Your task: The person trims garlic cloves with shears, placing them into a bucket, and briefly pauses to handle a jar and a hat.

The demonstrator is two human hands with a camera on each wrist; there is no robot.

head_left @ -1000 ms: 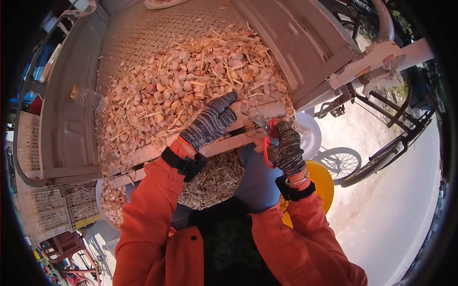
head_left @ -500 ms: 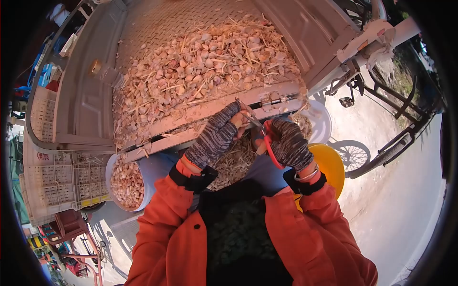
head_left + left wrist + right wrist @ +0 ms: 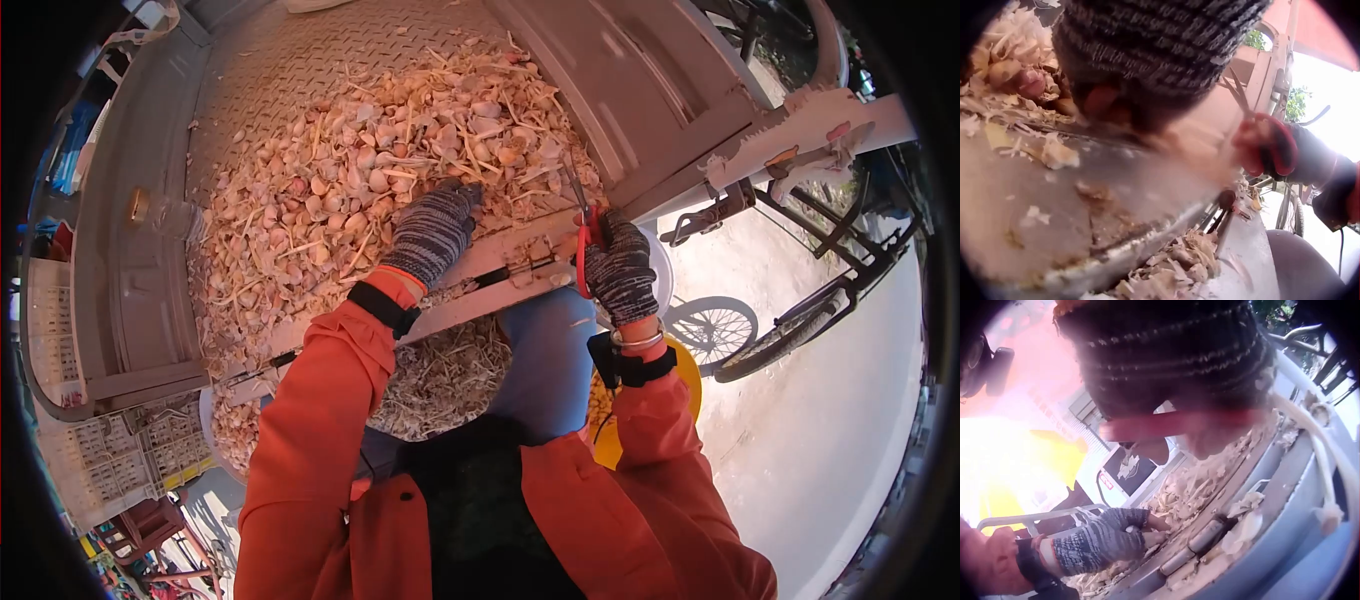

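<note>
Left hand (image 3: 432,232) down in garlic heap (image 3: 380,170) at near edge of truck bed (image 3: 330,60), fingers curled into bulbs, actual grip not visible; right hand (image 3: 620,270) clenched on red-handled scissors (image 3: 580,225), blades up, just right of heap

outdoor roadside yard: metal cart bed (image 3: 300,60) of garlic (image 3: 370,180), bicycle (image 3: 790,330) (sunlit pavement)

Left hand's fingertips (image 3: 455,192) buried in garlic pile (image 3: 330,190); scissors (image 3: 1172,424) blurred at right wrist.
</note>
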